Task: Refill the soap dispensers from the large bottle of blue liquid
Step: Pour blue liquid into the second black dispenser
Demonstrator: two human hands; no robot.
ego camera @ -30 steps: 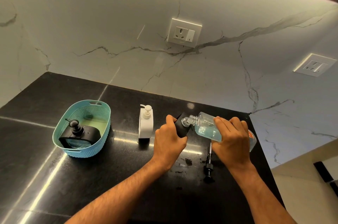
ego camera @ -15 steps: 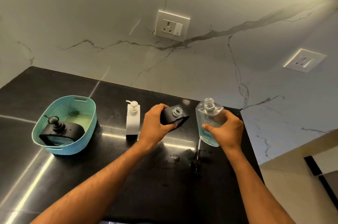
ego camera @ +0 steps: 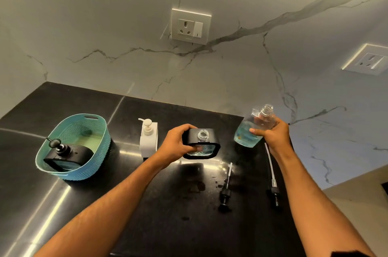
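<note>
My left hand (ego camera: 175, 145) grips a black soap dispenser (ego camera: 204, 145) with an open clear neck, held just above the black counter (ego camera: 189, 225). Blue liquid shows through its front window. My right hand (ego camera: 273, 134) holds the clear bottle of blue liquid (ego camera: 248, 131) upright and uncapped, to the right of the dispenser and apart from it. A white pump dispenser (ego camera: 148, 138) stands left of my left hand. Another black dispenser (ego camera: 63, 155) with its pump on sits inside a teal basket (ego camera: 98, 151).
Two loose pump heads with tubes lie on the counter: a black pump (ego camera: 225, 191) in the middle and a second pump (ego camera: 273, 181) by my right forearm. Small dark drips spot the counter near them. The counter's right edge runs under my right arm. A marble wall (ego camera: 105, 26) carries sockets.
The bottle went from tipped over the dispenser's neck to upright, and moved right and away. My left hand turned the black dispenser so its window faces me.
</note>
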